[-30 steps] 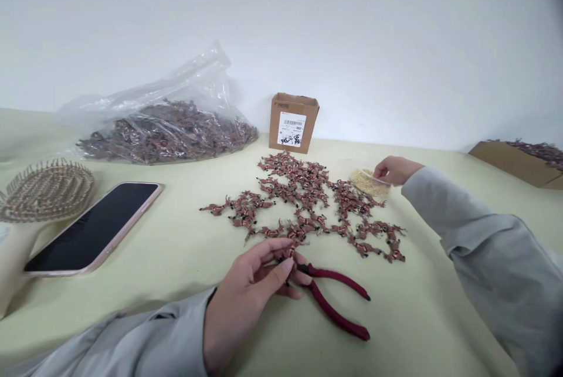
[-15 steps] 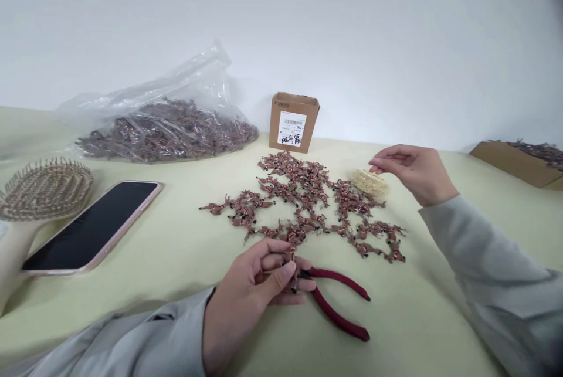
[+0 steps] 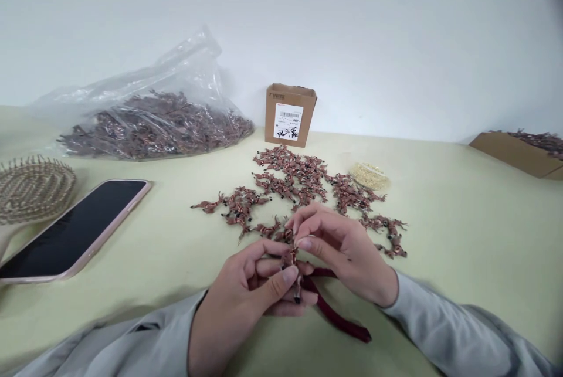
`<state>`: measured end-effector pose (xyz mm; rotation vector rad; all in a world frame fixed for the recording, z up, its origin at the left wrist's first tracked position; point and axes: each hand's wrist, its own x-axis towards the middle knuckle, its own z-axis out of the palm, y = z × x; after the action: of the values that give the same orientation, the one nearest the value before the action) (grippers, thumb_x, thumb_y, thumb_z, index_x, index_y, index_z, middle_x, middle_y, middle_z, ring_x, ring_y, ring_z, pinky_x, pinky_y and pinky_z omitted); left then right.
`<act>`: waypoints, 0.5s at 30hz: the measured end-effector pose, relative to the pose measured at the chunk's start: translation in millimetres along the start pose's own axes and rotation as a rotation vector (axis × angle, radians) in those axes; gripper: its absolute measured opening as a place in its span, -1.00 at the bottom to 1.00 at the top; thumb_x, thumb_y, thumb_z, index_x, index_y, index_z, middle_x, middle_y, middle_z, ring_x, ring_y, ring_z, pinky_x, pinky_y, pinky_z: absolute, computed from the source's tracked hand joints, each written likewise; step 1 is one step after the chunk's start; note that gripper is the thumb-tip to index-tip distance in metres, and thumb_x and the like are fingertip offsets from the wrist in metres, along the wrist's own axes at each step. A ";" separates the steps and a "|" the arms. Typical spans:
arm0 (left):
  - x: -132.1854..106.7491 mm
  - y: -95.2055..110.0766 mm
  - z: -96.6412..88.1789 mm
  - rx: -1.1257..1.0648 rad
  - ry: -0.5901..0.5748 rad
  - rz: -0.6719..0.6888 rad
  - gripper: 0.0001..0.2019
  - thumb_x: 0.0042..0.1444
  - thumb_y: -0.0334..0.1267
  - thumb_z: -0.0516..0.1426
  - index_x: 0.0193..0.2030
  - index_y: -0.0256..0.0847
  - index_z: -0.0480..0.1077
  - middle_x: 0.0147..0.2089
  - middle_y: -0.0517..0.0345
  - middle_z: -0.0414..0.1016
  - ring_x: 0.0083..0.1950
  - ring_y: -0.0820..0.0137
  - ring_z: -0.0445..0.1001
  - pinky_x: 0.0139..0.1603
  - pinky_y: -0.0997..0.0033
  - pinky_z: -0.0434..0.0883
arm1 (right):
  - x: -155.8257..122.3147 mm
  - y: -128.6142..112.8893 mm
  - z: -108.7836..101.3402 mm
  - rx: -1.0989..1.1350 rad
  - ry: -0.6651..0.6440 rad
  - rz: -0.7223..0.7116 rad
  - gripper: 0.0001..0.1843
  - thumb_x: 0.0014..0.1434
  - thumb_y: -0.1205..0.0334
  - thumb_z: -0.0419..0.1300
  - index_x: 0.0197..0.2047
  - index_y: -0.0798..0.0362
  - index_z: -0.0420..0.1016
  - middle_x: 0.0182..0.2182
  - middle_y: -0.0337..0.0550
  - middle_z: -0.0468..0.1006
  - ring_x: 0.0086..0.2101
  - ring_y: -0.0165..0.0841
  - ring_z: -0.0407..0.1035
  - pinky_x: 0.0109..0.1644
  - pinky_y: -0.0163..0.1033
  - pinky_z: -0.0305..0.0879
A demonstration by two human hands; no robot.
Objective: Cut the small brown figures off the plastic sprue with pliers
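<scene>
My left hand (image 3: 253,286) is closed round a small brown animal figurine (image 3: 294,260) with dark feet, thumb pressed on its side. At the figurine's upper end, my right hand (image 3: 341,248) pinches with thumb and forefinger; whatever is between those fingertips is too small to make out. Pliers with dark red handles (image 3: 341,315) show beyond the left fingers, and the hand hides their jaws. Many similar figurines (image 3: 303,175) lie in a loose pile just past my hands. Behind the right hand sits a small clear bag of tiny gold-coloured pieces (image 3: 370,176).
A small labelled cardboard box (image 3: 290,116) stands against the wall. To its left lies a large clear plastic bag (image 3: 162,125) full of brown figurines. A phone (image 3: 79,227) and a hairbrush (image 3: 37,189) are at left. An open carton (image 3: 512,154) sits far right.
My right hand has come from the bag of gold-coloured pieces, leftward and nearer, to the figurine in my left hand. The left hand keeps its hold. The view has shifted slightly.
</scene>
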<state>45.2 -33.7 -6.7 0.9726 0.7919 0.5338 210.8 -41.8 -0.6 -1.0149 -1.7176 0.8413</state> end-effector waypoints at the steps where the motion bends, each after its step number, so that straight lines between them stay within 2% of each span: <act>1: -0.3 -0.1 0.0 -0.004 0.000 0.004 -0.80 -0.03 -0.30 0.15 -0.25 -0.24 0.24 -0.30 0.11 0.50 -0.38 0.37 0.52 -0.36 0.42 0.45 | -0.6 -0.5 1.0 -0.005 0.003 -0.003 -0.94 0.08 0.33 0.10 -0.40 0.08 0.38 -0.31 -0.14 0.39 -0.27 -0.39 0.32 -0.16 -0.23 0.28; 6: 0.3 -0.5 0.6 -0.021 0.000 -0.002 -0.82 -0.03 -0.32 0.15 -0.26 -0.25 0.26 -0.30 0.10 0.51 -0.39 0.38 0.52 -0.37 0.44 0.45 | -2.4 -0.2 4.2 -0.001 0.002 0.014 -0.93 0.07 0.39 0.10 -0.41 0.08 0.37 -0.35 -0.14 0.39 -0.31 -0.39 0.34 -0.20 -0.23 0.32; 15: 0.6 0.4 0.8 0.017 0.033 0.057 -0.77 -0.09 -0.30 0.18 -0.27 -0.29 0.29 -0.42 0.11 0.50 -0.50 0.37 0.49 -0.52 0.44 0.43 | -1.4 -0.8 2.6 -0.036 0.004 -0.002 -0.92 0.06 0.40 0.10 -0.44 0.10 0.38 -0.38 -0.13 0.39 -0.34 -0.40 0.36 -0.22 -0.25 0.32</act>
<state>46.1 -33.5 -6.3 1.0068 0.8015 0.5942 208.4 -43.7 -1.2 -1.0377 -1.7356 0.8089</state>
